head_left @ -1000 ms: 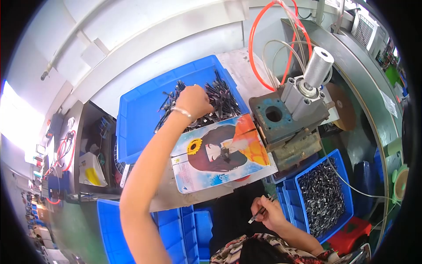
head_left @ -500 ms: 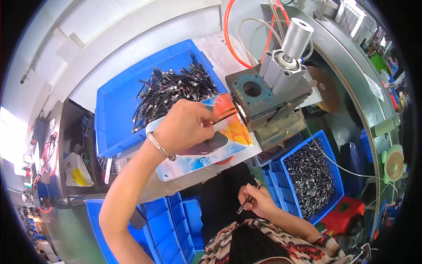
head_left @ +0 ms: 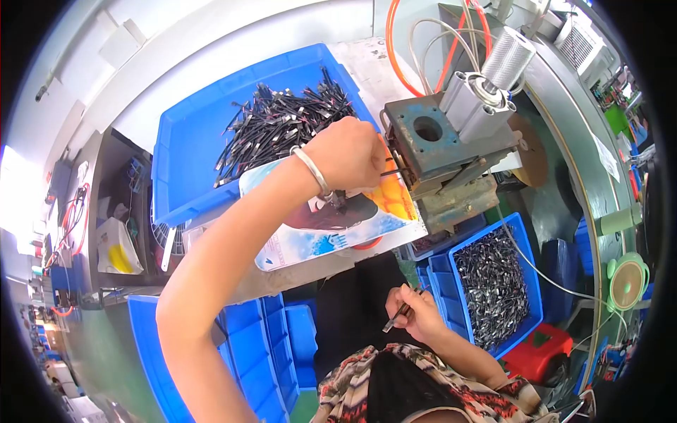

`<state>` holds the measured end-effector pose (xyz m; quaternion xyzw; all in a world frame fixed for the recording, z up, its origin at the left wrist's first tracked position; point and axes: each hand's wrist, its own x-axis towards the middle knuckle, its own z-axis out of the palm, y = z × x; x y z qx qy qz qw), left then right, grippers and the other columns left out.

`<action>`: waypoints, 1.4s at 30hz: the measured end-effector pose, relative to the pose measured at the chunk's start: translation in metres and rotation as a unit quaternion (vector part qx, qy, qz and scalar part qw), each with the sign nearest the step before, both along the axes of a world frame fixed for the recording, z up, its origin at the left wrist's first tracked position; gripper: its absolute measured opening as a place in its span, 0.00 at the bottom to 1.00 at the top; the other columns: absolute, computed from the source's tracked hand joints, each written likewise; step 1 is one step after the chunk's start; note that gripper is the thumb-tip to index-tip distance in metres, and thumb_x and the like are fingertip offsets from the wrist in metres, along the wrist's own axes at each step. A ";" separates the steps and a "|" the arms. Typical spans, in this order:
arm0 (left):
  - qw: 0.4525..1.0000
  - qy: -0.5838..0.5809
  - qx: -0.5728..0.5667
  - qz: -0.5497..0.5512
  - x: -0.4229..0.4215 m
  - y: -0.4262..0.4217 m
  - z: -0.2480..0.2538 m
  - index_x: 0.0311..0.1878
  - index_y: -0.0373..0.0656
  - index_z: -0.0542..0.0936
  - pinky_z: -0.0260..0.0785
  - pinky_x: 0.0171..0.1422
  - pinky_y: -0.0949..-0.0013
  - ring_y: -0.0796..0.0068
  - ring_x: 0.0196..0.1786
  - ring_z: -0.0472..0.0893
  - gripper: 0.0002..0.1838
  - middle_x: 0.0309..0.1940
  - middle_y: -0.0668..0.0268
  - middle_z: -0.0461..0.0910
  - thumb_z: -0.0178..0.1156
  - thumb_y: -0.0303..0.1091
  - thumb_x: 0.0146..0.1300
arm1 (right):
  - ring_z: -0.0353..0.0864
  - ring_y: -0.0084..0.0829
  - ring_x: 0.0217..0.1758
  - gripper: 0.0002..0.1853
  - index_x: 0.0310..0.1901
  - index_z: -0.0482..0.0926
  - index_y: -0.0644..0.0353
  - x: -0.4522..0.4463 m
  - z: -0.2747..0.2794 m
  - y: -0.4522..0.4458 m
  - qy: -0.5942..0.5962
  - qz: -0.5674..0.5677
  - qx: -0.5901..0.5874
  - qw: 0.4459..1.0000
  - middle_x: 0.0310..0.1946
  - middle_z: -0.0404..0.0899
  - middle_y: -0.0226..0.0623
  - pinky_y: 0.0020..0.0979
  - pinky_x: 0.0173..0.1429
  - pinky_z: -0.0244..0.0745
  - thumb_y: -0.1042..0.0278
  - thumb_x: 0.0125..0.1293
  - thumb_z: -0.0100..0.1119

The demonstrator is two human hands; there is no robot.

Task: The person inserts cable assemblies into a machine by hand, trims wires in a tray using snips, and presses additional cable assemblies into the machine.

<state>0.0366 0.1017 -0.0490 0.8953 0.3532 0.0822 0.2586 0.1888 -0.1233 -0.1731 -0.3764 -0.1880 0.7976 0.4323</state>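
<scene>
My left hand [head_left: 349, 156], with a silver bangle at the wrist, is closed on a short black cable [head_left: 390, 172]. The cable's end reaches the near side of a metal press [head_left: 416, 134] topped by a cylinder. Under that hand lies a colourful printed sheet [head_left: 303, 243] on the bench corner. Lower down, in front of my body, my right hand [head_left: 417, 315] pinches another short dark cable piece with a metal-looking end [head_left: 390, 325]. The fingers hide much of both pieces.
A blue tray [head_left: 185, 151] with a heap of black cables [head_left: 282, 127] stands behind the sheet. Right of my lap, a blue bin [head_left: 532, 282] holds many small dark connector pieces [head_left: 493, 289]. Empty-looking blue crates [head_left: 257, 352] sit lower left. A red stool [head_left: 539, 352] and green fan [head_left: 627, 280] are at right.
My left hand has moved right and up to the press, bringing the cable's end against it. My right hand stays near my lap with its piece. The view has shifted slightly.
</scene>
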 end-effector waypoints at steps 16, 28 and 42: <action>0.999 0.025 0.016 -0.039 -0.008 -0.006 0.002 0.37 0.43 0.81 0.66 0.26 0.70 0.64 0.17 0.71 0.16 0.14 0.58 0.71 0.57 0.28 0.40 | 0.58 0.22 0.15 0.16 0.26 0.67 0.57 0.005 -0.004 -0.003 -0.013 -0.010 -0.004 1.000 0.19 0.65 0.36 0.23 0.19 0.51 0.54 0.65 0.46; 0.997 -0.019 0.024 -0.070 -0.010 -0.002 -0.007 0.38 0.44 0.81 0.67 0.27 0.69 0.65 0.18 0.73 0.18 0.15 0.56 0.71 0.55 0.28 0.39 | 0.56 0.20 0.16 0.22 0.24 0.68 0.63 -0.001 -0.006 0.001 -0.033 -0.010 -0.014 0.999 0.15 0.62 0.30 0.22 0.22 0.51 0.52 0.67 0.41; 0.984 -0.026 0.171 0.029 -0.010 -0.102 0.009 0.19 0.41 0.75 0.68 0.25 0.63 0.61 0.22 0.75 0.04 0.18 0.60 0.72 0.54 0.30 0.42 | 0.63 0.22 0.14 0.20 0.25 0.69 0.57 -0.002 0.005 0.020 0.095 -0.007 0.122 0.988 0.14 0.65 0.30 0.21 0.14 0.52 0.49 0.66 0.42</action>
